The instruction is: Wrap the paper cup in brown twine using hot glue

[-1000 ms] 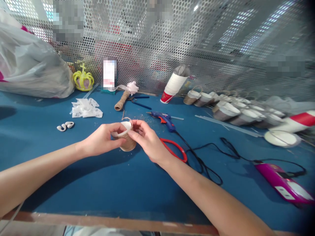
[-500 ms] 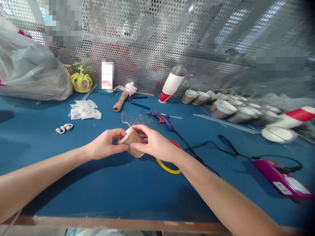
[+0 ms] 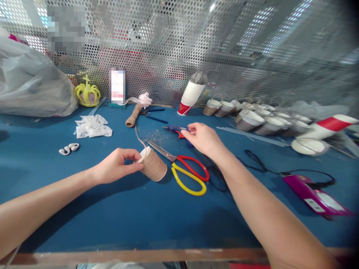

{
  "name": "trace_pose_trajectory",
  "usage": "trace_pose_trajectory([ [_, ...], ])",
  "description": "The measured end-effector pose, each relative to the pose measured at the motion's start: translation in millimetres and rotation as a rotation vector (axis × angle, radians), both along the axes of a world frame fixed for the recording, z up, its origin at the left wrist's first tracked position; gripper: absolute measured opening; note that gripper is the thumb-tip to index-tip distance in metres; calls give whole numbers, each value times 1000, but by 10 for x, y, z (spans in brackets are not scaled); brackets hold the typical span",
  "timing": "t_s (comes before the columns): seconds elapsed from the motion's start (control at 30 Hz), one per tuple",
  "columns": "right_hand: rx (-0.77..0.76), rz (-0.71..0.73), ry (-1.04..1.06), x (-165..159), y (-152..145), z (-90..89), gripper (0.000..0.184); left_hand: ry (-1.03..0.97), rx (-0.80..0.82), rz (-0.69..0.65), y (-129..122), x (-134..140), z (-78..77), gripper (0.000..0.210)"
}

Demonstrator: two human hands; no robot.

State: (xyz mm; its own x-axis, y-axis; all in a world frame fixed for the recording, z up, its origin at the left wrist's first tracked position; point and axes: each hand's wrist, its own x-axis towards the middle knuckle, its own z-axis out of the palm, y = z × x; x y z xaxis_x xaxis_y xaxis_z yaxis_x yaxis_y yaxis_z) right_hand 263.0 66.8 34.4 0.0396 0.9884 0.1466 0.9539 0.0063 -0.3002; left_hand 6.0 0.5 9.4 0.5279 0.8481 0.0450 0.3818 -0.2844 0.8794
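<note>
Twine-wrapped cup (image 3: 155,166) leans in the left hand (image 3: 119,167)!
Thumb and fingers pinch its rim; right hand (image 3: 204,140), half-curled, is at the glue gun (image 3: 173,129), grip impossible to tell.

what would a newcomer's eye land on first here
Probably the scissors, with one red and one yellow handle, lying mid-table. Just left of them, the twine-wrapped cup is tilted in the left hand's grip. Next might come the yellow crown at the back left and the purple power strip at the right.
</note>
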Motion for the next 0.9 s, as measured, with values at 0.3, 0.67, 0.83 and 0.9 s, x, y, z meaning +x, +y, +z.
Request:
trace_pose_trajectory([
  [0.3, -150, -113, 97, 191, 363, -298, 7, 62, 102, -25, -6, -8, -36, 19],
  [0.67, -166, 106, 901, 64, -274, 100, 15, 28, 90, 33, 3, 7, -55, 19],
  [0.83, -312, 291, 1041, -58, -645, 198, 21, 45, 86, 46, -2, 14, -44, 21],
  [0.9, -326, 318, 1053, -83, -720, 168, 21, 62, 94, 66, 1, 9, -25, 21],
])
